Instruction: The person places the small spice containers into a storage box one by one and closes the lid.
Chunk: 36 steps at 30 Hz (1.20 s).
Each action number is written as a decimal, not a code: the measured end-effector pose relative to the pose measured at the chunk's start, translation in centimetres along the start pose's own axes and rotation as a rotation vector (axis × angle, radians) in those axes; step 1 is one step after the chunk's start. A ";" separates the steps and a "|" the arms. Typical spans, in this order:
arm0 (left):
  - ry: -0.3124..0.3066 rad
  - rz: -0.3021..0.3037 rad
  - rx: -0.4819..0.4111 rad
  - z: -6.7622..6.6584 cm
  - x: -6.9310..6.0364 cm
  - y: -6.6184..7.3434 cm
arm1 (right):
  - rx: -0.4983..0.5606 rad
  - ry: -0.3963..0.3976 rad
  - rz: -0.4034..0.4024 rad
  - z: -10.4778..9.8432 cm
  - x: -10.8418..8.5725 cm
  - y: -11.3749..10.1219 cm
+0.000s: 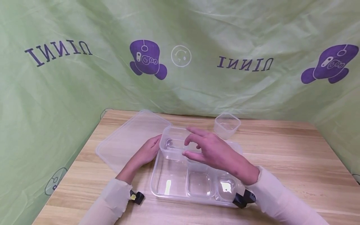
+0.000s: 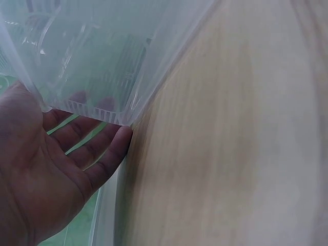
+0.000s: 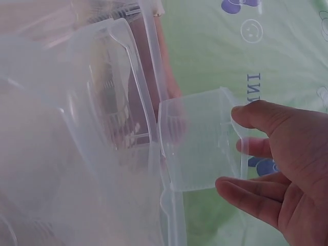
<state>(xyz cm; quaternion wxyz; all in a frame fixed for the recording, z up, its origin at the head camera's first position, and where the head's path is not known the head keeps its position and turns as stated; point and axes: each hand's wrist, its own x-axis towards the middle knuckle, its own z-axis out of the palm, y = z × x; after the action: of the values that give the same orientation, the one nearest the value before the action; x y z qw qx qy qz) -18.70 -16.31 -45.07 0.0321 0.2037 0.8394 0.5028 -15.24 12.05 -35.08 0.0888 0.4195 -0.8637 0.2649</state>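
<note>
A rectangular clear plastic box (image 1: 175, 153) sits at the back left of a large clear plastic container (image 1: 154, 184), overlapping its rim. My right hand (image 1: 215, 150) spans this box from above, with thumb and fingers at opposite sides of its rim. In the right wrist view, the right thumb touches one corner of the box (image 3: 200, 143). My left hand (image 1: 150, 150) is at the box's left end. Its extended fingers show through the plastic in the left wrist view, under the box's end (image 2: 87, 110). The left thumb is mostly hidden there.
Inside the large container, smaller clear boxes (image 1: 199, 184) stand along the front right. A flat clear lid (image 1: 126, 137) lies on the wooden table (image 1: 295, 156) to the left. Another small clear box (image 1: 227, 126) stands at the back, before the green cloth (image 1: 197, 93).
</note>
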 end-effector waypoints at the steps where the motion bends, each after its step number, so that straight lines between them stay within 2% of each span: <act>1: 0.001 0.002 -0.001 0.0 0.0 0.0 | 0.001 -0.005 0.000 0.0 0.1 -0.1; 10: 0.003 0.000 -0.008 0.0 -0.1 0.1 | 0.018 -0.033 -0.006 0.3 0.2 -0.1; 17: 0.008 -0.016 -0.007 0.0 -0.1 0.1 | -0.060 -0.056 -0.042 0.6 0.4 0.1; 27: 0.011 -0.023 -0.015 0.1 0.0 0.2 | -0.125 -0.122 0.020 0.9 0.5 0.0; 36: 0.019 -0.026 -0.008 0.1 -0.1 0.2 | -0.143 -0.194 0.051 1.1 0.9 0.1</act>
<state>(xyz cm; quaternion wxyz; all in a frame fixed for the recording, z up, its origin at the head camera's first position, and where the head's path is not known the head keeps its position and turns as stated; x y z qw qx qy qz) -18.51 -16.18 -44.96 0.0316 0.1880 0.8402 0.5077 -15.76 10.88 -35.73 0.0276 0.4135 -0.8954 0.1631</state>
